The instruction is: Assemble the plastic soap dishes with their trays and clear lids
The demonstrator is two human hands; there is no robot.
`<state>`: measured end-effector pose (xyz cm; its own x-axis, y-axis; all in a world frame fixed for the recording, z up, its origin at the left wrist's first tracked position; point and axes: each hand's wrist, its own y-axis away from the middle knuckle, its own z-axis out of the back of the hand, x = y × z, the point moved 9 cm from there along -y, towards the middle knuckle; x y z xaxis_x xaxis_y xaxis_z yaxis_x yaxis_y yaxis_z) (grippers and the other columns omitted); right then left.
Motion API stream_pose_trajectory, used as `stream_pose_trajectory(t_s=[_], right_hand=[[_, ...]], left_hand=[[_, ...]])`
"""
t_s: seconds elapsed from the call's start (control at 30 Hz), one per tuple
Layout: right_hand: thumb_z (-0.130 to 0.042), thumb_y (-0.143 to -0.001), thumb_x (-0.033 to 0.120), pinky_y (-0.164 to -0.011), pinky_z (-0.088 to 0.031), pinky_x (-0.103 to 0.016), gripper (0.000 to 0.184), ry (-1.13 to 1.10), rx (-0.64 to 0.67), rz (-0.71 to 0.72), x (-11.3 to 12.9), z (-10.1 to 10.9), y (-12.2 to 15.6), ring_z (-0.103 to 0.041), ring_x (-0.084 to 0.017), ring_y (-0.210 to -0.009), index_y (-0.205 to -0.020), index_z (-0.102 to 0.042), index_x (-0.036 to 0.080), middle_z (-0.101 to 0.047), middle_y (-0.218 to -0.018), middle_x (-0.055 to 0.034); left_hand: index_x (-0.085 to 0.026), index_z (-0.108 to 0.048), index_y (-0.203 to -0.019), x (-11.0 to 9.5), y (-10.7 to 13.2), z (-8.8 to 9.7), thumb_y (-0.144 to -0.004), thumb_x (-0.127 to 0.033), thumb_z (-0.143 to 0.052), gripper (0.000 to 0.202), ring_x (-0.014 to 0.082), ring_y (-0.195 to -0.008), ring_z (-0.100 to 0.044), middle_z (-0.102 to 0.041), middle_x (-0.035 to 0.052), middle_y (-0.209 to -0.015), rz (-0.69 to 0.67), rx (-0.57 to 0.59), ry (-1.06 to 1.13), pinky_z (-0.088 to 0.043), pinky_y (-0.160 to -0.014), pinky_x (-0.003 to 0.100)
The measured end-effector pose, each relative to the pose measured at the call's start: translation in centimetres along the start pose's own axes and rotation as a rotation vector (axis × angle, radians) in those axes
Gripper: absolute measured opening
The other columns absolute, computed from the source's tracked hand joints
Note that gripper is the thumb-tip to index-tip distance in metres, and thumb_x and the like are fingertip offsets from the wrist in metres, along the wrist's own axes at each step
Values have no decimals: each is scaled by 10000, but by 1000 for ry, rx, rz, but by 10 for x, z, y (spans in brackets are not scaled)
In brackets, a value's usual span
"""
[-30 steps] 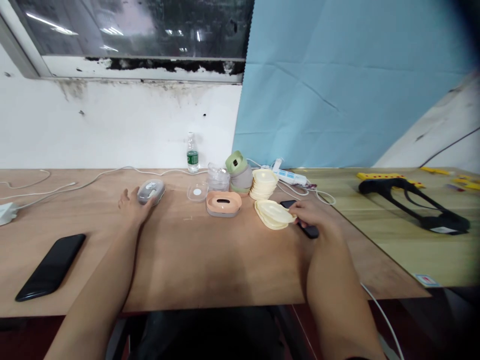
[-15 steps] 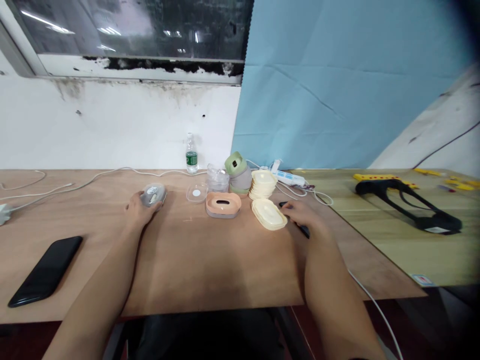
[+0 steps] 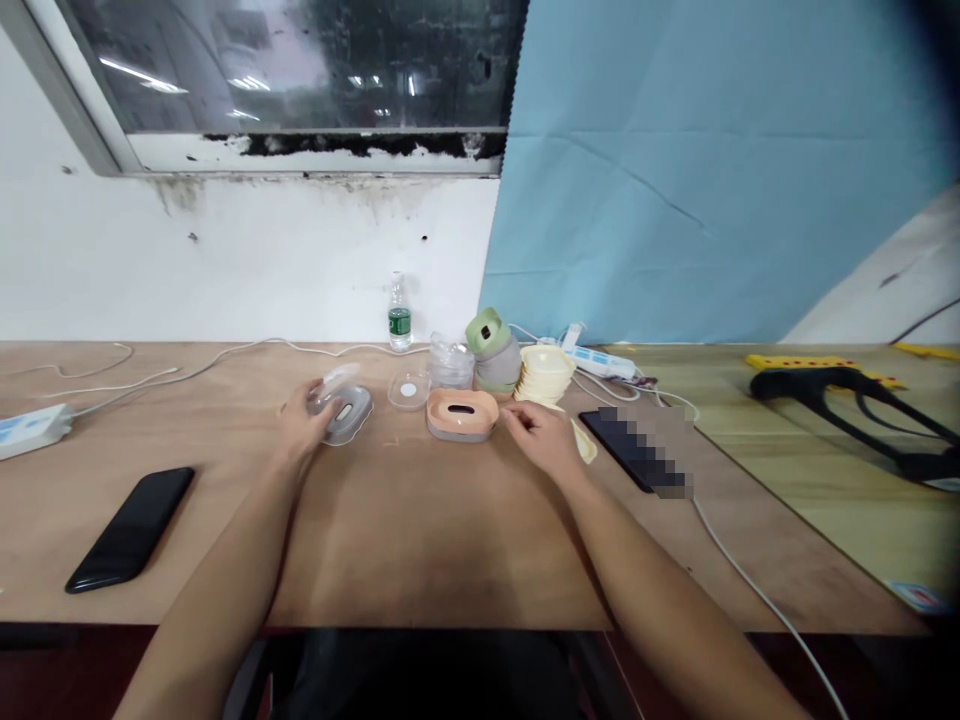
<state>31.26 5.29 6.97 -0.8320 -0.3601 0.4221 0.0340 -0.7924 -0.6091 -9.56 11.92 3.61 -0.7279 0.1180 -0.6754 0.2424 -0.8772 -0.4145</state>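
Observation:
My left hand (image 3: 306, 422) is closed on a clear plastic lid (image 3: 341, 376), tilted up above a grey oval soap-box-like container (image 3: 352, 418) with a slot in its middle. Whether the fingers also touch that container is unclear. My right hand (image 3: 544, 438) is loosely bent, fingers apart, with nothing visible in it. Its fingertips are at the right end of a peach-coloured oval tray (image 3: 463, 408) on a grey base; contact cannot be made out. Behind that hand, cream pieces (image 3: 585, 442) are partly hidden, and a stack of cream trays (image 3: 546, 372) rises beyond.
Behind the tray stand clear lids (image 3: 451, 362), green and grey containers (image 3: 495, 360) and a water bottle (image 3: 400, 318). A flat clear lid (image 3: 409, 390) lies left of these. Phones lie at left (image 3: 131, 530) and right (image 3: 622, 450). White cables and power strips (image 3: 600, 362) edge the table.
My right hand has left the cream pieces and moved left to the peach tray. The clear lid in my left hand now stands tilted above the grey container. The view has shifted left.

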Motion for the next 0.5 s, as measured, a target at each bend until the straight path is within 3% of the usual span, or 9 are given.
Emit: stream_pose_trajectory(t_s=[0.1,0.2,0.3,0.4,0.5], right_hand=[[-501,-880,346,-671,-456,-262,249,-58,21,83,20,-9,6,-642,-160,-680,-894,-711,212,-737,-828,-49],[-507,-882,317,-704,-483,-273,223,-108,59,161,38,-20,11,-668,-172,-732,-870,-709,222,-744,-860,-45],[-520,-880,304,-715,-495,-275,204,-143,88,219,49,-30,15,-679,-173,-753,-863,-708,226,-747,-871,-38],[-527,-881,296,-697,-491,-271,196,-153,105,224,49,-35,15,-681,-173,-757,-870,-710,224,-747,-882,-36],[-529,-881,289,-679,-480,-268,195,-142,121,196,41,-36,14,-679,-173,-746,-865,-711,218,-747,-872,-33]], left_hand=[[-157,-538,-1233,-7,8,-2,-880,-595,-387,583,214,-910,-654,-663,95,-1131,26,-99,228,-500,-808,321],[-118,-597,-1098,-17,18,-27,-919,-626,-149,701,186,-652,-647,-719,111,-909,101,16,352,-508,-651,321],[-176,-642,-979,-38,19,-38,-936,-589,-156,639,208,-811,-668,-730,74,-862,61,29,260,-490,-785,334],[-196,-540,-1194,-55,7,-42,-960,-477,-235,476,222,-994,-639,-729,44,-885,21,-59,165,-439,-918,361],[-146,-427,-1314,-63,-13,-66,-942,-332,-295,436,228,-1094,-604,-708,88,-1030,56,38,97,-430,-945,366]])
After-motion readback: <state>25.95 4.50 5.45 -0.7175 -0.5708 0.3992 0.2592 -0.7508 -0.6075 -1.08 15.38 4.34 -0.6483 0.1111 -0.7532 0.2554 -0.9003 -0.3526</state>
